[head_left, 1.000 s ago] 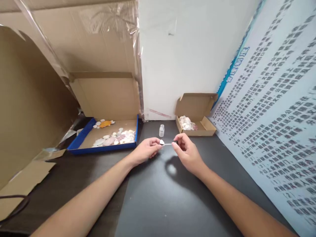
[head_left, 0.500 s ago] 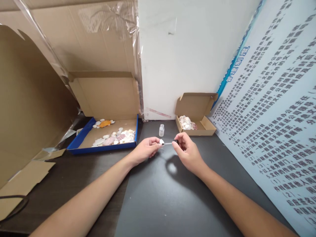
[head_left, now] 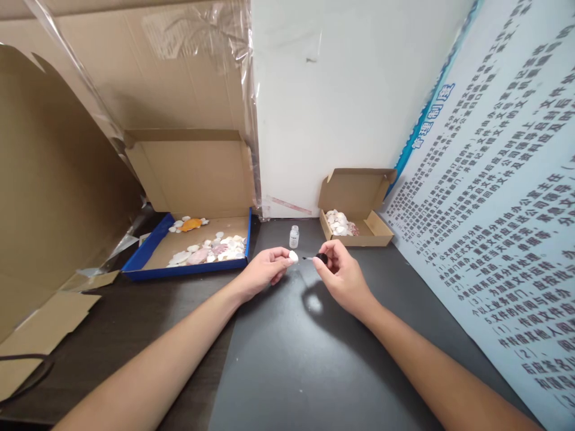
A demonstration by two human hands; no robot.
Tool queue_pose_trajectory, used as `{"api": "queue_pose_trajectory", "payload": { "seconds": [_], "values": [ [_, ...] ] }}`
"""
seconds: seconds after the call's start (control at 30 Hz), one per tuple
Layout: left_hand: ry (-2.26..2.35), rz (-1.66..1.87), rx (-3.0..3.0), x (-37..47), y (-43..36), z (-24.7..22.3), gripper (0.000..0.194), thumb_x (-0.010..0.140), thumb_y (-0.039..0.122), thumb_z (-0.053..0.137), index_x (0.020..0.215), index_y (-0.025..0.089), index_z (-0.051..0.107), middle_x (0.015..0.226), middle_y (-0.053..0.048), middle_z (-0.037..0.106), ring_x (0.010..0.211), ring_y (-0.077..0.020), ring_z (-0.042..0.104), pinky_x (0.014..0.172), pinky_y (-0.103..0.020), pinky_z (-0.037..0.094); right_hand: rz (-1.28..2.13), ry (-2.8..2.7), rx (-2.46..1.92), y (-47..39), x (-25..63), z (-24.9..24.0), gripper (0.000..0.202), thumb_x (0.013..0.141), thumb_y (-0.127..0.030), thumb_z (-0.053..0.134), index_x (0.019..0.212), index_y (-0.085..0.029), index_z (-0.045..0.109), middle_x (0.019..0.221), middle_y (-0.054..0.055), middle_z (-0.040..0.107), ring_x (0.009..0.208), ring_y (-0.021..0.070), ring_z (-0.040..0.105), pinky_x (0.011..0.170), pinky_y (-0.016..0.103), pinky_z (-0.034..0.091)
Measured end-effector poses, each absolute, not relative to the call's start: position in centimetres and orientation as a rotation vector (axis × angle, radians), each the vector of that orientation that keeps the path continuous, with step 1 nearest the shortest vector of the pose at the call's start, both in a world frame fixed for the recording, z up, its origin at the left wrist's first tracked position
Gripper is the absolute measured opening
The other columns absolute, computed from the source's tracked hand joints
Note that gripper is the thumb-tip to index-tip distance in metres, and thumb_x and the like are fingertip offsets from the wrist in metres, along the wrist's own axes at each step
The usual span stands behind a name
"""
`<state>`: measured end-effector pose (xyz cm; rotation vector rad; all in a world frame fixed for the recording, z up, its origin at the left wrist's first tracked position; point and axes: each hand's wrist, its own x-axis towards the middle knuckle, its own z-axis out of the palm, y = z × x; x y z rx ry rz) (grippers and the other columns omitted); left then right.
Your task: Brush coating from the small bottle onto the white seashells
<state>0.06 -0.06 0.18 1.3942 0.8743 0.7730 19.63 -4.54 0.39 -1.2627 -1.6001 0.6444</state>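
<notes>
Between the fingertips of my left hand (head_left: 268, 267) is a small white seashell (head_left: 293, 256), its pale face turned toward the right. My right hand (head_left: 338, 267) pinches the black cap (head_left: 321, 258) of a thin applicator brush (head_left: 308, 258). The brush's dark tip points left at the shell, with a small gap between them. Just behind the hands, a small clear glass bottle (head_left: 293, 237) with a pale label stands upright and uncapped on the dark table.
At the left, an open blue-edged cardboard box (head_left: 186, 275) holds many shells and an orange piece (head_left: 191, 224). A smaller open cardboard box (head_left: 368, 241) with white shells stands at the back right. A printed board (head_left: 503, 197) rises along the right side.
The brush tip has come away from the shell, moving slightly right. The shell has turned in my left fingers and shows more of its face. The bottle and boxes have stayed put.
</notes>
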Motion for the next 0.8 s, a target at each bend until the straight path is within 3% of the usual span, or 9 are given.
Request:
{"api": "queue_pose_trajectory", "payload": {
  "seconds": [0.3,0.53,0.8],
  "values": [
    [0.866,0.825,1.381,0.1,-0.05,0.28,0.031,0.077,0.044,0.068,0.086,0.016,0.057,0.05,0.01,0.038,0.043,-0.0058,0.03,0.045,-0.02,0.025,0.877,-1.552,-1.124,-4.73,19.5,0.37,0.016,0.094,-0.038,0.048,0.089,-0.024,0.043,0.063,-0.007,0.041,0.051,0.012,0.044,0.052,0.025,0.037],
    [0.851,0.844,1.369,-0.02,-0.02,0.23,0.028,0.079,0.043,0.067,0.086,0.017,0.058,0.048,0.01,0.039,0.043,-0.0066,0.03,0.046,-0.02,0.024,0.647,-1.594,-1.277,-4.61,19.57,0.53,0.016,0.088,-0.034,0.056,0.089,-0.024,0.044,0.064,-0.007,0.039,0.054,0.0124,0.041,0.054,0.026,0.035],
    [0.844,0.85,1.35,0.08,-0.07,0.22,0.028,0.077,0.041,0.069,0.084,0.017,0.056,0.049,0.01,0.039,0.043,-0.0056,0.03,0.044,-0.019,0.025,0.844,-1.558,-1.158,-4.72,19.48,0.49,0.016,0.093,-0.038,0.049,0.089,-0.024,0.042,0.065,-0.007,0.042,0.052,0.0122,0.045,0.052,0.026,0.039]
  ]
}}
